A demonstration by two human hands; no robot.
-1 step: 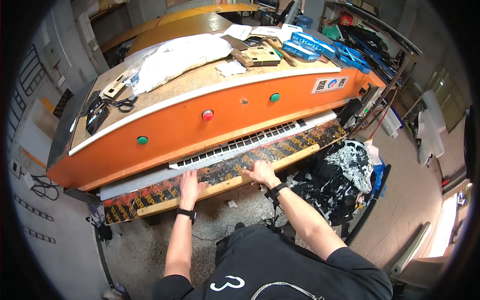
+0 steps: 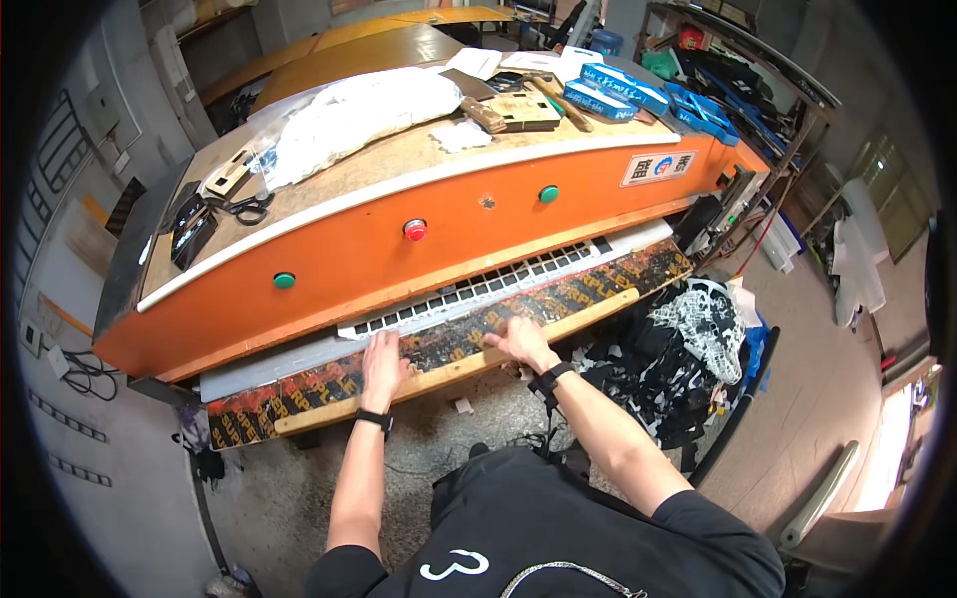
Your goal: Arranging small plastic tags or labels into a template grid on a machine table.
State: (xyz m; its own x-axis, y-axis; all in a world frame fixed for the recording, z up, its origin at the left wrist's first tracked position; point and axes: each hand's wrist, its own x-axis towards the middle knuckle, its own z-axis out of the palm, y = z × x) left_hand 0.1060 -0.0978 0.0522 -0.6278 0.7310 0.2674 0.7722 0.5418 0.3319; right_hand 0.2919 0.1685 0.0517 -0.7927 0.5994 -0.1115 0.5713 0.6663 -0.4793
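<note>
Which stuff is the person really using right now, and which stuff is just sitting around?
In use:
- left hand and right hand, both flat on the patterned strip
- wooden bar along the strip's near edge
- orange machine the strip lies in

Just lying about:
- scissors
- white plastic bag
- blue boxes
- scrap pile on the floor

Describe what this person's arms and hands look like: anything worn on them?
Both forearms are bare. The left hand and the right hand wear no gloves. Each wrist carries a dark band, like a watch or strap. Short black sleeves of a T-shirt cover the upper arms.
</note>
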